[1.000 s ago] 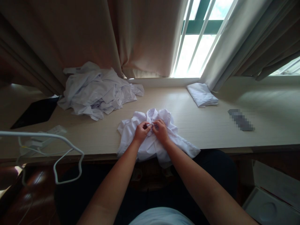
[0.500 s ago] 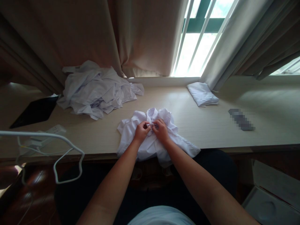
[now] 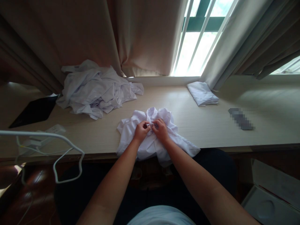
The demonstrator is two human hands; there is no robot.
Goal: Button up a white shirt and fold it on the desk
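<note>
A crumpled white shirt [image 3: 150, 147] lies at the table's front edge, its lower part hanging slightly over. My left hand [image 3: 141, 131] pinches the cloth near its collar from the left side. Close beside it, my right hand [image 3: 160, 128] grips the same area from the right, with thumb and fingers pressed together. Both sets of fingertips nearly meet at the middle of the shirt's front. The small detail between them is too fine to make out.
A heap of white garments [image 3: 93, 89] lies at the back left, beside a black flat object [image 3: 34, 111]. A power strip [image 3: 47, 136] and a white cable [image 3: 70, 142] are at the left. Back right holds a folded white cloth [image 3: 202, 93] and a blurred-out object [image 3: 241, 118].
</note>
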